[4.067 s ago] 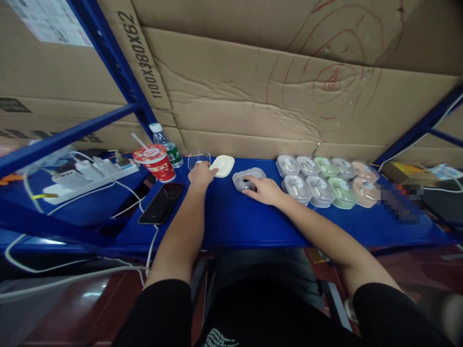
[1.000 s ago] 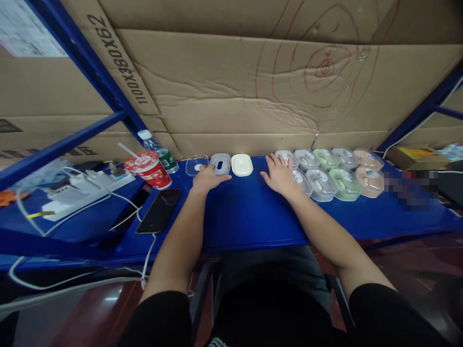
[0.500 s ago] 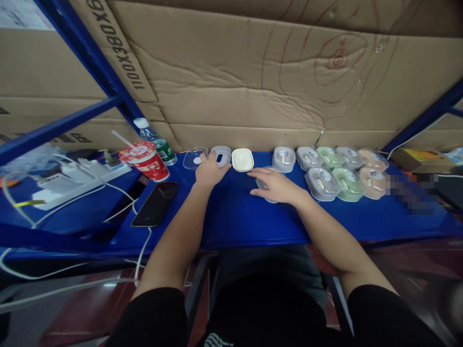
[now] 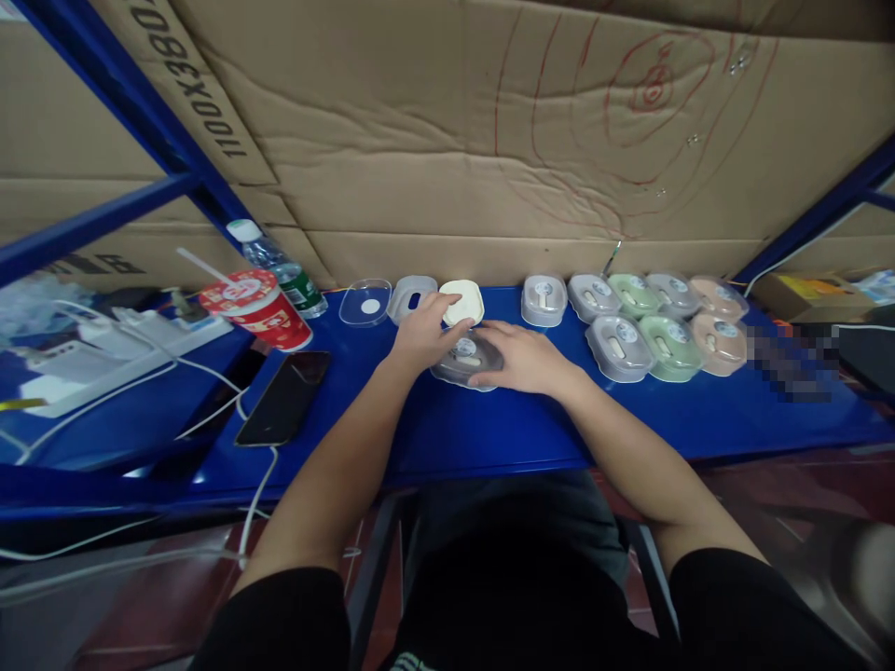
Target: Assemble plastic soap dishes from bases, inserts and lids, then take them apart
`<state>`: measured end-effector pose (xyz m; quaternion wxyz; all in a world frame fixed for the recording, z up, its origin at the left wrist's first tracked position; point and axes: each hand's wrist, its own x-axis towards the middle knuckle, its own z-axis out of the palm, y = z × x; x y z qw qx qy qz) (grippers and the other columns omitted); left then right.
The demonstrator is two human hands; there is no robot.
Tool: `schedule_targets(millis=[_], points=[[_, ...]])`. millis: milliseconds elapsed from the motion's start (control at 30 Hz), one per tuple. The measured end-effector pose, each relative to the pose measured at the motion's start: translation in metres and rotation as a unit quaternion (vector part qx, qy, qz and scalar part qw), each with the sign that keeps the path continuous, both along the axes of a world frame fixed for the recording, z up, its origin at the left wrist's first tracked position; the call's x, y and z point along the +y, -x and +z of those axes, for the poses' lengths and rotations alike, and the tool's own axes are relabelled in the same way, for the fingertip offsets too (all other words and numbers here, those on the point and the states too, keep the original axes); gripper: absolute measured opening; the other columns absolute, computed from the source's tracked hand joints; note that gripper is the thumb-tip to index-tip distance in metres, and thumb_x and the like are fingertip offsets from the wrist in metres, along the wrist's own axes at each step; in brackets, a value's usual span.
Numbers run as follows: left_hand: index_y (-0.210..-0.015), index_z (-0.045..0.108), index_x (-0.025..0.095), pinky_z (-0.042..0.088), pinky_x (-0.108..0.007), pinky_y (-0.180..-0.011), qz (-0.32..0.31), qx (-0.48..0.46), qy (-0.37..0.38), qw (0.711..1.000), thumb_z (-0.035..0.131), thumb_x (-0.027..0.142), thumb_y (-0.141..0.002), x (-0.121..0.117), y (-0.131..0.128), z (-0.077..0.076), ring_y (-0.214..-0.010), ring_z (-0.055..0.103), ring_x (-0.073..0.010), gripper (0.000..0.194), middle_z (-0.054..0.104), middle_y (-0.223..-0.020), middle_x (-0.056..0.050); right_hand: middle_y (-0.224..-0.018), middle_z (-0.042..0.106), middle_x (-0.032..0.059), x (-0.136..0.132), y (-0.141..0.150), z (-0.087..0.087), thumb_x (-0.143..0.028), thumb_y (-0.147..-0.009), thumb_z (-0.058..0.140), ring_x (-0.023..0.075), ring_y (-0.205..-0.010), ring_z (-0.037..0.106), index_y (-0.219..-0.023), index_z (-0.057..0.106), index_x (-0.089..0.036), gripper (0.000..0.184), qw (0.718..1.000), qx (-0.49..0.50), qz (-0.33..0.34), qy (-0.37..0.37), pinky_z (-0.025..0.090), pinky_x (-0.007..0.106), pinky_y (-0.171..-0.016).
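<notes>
The right hand (image 4: 532, 360) grasps a grey, rounded-square, clear-lidded plastic container (image 4: 460, 371) from its three o'clock; the left hand (image 4: 422, 334), grip released, spreads at its ten o'clock.

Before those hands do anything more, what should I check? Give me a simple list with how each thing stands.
1. Right hand beside the lidded container: ok.
2. Firm grip by the left hand: cannot tell; contact is unclear.
3. Container's lid fully seated: cannot tell; fingers hide part of it.
4. Clear cover apart from both hands: ok.
5. Cream piece fully in sight: not ok; left-hand fingers overlap it.
6. Phone off the left forearm: ok.
</notes>
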<state>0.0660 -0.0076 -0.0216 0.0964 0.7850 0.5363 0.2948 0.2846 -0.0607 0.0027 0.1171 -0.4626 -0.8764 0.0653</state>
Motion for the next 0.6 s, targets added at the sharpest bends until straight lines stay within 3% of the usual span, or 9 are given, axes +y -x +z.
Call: schedule_targets(millis=[100,267,600], points=[[-0.137,0.066,0.019,0.049,-0.038,-0.109,-0.025,-0.002,0.014,1.0,0.057,0.046,-0.102,-0.0004,-0.0001,-0.0001,-0.123,0.066,-0.0254,0.044,0.073,-0.131,-0.008,-0.152,0.061,0.0151,0.0023,-0.0002,-0.0044,-0.067,-0.079,0.081,0.041,-0.132,0.062,-0.153,0.054,-0.023,0.091,1.0,-0.018,0.006,0.008,0.049,0.057,-0.11],[-0.133,0.07,0.017,0.052,-0.037,-0.1,-0.005,-0.014,0.019,1.0,0.055,0.047,-0.103,0.0001,0.0004,0.0014,-0.107,0.073,-0.0251,0.045,0.08,-0.112,-0.007,-0.145,0.065,0.0129,0.0069,-0.001,-0.0041,-0.059,-0.079,0.082,0.0373,-0.127,0.065,-0.152,0.055,-0.025,0.085,1.0,0.0,-0.002,0.024,0.054,0.05,-0.104],[-0.13,0.071,0.019,0.051,-0.036,-0.105,-0.014,0.001,0.015,1.0,0.057,0.046,-0.102,0.0008,-0.0006,-0.0004,-0.118,0.07,-0.0246,0.041,0.079,-0.119,-0.008,-0.148,0.062,0.014,0.01,-0.0006,-0.0039,-0.054,-0.083,0.079,0.0356,-0.132,0.062,-0.151,0.055,-0.021,0.079,0.999,0.043,-0.015,0.026,0.055,0.047,-0.103]])
